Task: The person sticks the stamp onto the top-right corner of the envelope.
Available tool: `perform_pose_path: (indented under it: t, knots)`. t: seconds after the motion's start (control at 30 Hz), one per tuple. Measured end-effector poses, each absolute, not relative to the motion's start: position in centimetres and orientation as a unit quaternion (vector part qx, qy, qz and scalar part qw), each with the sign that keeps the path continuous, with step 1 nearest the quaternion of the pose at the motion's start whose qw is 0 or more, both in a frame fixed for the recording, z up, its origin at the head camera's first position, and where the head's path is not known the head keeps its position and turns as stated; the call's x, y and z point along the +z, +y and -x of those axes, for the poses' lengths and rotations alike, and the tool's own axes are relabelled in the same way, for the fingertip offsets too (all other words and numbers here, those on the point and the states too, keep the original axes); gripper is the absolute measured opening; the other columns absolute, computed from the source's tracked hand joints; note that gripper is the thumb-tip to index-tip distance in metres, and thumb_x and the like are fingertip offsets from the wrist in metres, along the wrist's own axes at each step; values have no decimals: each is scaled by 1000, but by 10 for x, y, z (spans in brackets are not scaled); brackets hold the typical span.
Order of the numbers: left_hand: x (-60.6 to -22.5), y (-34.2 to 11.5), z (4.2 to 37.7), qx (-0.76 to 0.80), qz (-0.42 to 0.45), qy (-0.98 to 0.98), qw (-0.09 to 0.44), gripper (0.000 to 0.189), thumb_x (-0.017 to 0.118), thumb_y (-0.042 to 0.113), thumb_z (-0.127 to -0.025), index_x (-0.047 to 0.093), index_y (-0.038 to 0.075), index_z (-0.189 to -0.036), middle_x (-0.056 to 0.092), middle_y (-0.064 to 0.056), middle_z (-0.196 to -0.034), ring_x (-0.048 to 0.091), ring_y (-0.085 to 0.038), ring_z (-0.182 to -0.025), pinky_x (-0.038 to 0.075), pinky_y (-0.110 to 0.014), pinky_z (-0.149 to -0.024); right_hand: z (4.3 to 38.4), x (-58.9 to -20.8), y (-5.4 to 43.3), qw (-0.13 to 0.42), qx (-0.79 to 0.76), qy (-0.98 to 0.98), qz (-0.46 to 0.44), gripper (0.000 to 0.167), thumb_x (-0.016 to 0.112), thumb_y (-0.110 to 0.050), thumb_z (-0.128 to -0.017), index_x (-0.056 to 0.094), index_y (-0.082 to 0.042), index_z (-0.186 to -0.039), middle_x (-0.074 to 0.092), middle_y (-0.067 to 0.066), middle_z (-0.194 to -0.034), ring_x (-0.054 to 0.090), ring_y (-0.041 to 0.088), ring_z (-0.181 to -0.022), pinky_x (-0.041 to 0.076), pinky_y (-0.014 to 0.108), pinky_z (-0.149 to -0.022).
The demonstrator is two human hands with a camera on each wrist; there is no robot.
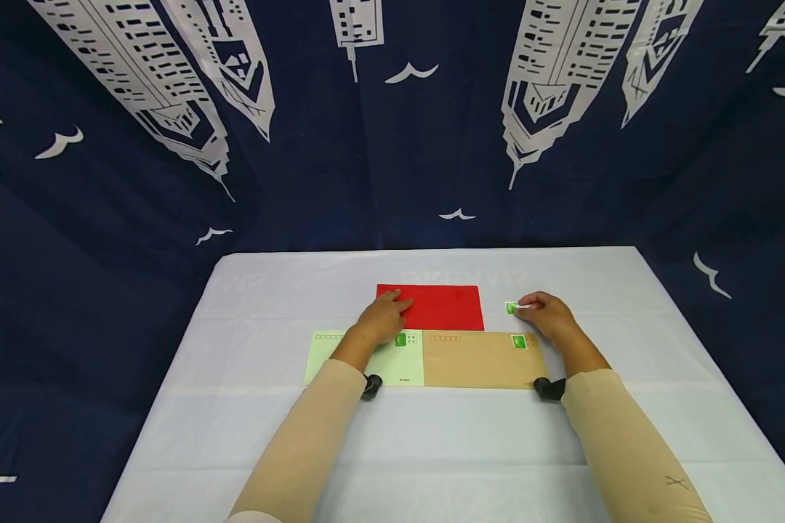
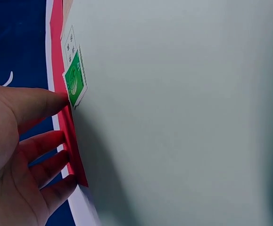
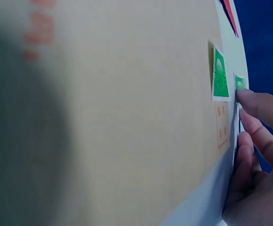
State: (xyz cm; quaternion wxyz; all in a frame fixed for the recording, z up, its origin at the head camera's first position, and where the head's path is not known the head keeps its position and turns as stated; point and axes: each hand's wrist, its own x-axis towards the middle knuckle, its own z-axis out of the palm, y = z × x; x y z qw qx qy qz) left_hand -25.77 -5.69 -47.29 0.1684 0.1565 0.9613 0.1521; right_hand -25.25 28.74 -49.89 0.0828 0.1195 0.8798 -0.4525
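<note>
A red envelope lies flat toward the table's far side. On its left part rests my left hand, fingers spread over the paper; in the left wrist view the fingertips touch its red surface. To the right of the red envelope, my right hand pinches a green postage stamp between thumb and finger. That stamp is partly hidden by the thumb in the right wrist view. Nearer lie a pale green envelope and a brown envelope, side by side, each bearing a green stamp at its upper right.
A white cloth covers the table. Behind it hangs a dark blue curtain printed with white buildings and birds. My left forearm crosses over part of the pale green envelope. A dark camera sits on each wrist.
</note>
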Motion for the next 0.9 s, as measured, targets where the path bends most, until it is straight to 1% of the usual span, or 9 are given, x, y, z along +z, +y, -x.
perform_pose_path:
  t: [0.13, 0.37, 0.8, 0.9]
  knots:
    - [-473, -57, 258, 155, -157, 961, 169, 50, 48, 19, -106, 43, 22, -155, 27, -6, -168, 21, -23, -158, 27, -41, -127, 254, -500, 287, 73, -437, 889, -117, 35, 69, -18, -95, 60, 0, -123, 49, 1, -87, 47, 18, -83, 40, 29, -74]
    - [-471, -57, 258, 164, -153, 959, 173, 50, 48, 19, -106, 43, 22, -155, 26, -6, -169, 20, -24, -158, 28, -42, -127, 255, -500, 287, 81, -433, 889, -128, 30, 67, -19, -95, 61, -1, -118, 52, 3, -90, 47, 21, -86, 40, 30, -76]
    - [-472, -57, 257, 169, -145, 958, 180, 51, 49, 20, -105, 42, 24, -155, 26, -5, -169, 21, -23, -157, 30, -41, -126, 252, -497, 287, 81, -447, 882, -127, 25, 62, -20, -99, 62, 0, -114, 51, -2, -86, 47, 17, -84, 40, 29, -75]
    - [-472, -58, 257, 170, -145, 958, 178, 52, 50, 20, -104, 42, 24, -155, 26, -5, -168, 21, -23, -157, 31, -41, -125, 251, -495, 286, 87, -452, 878, -131, 26, 60, -20, -100, 61, 0, -115, 53, 0, -90, 48, 19, -88, 40, 29, -77]
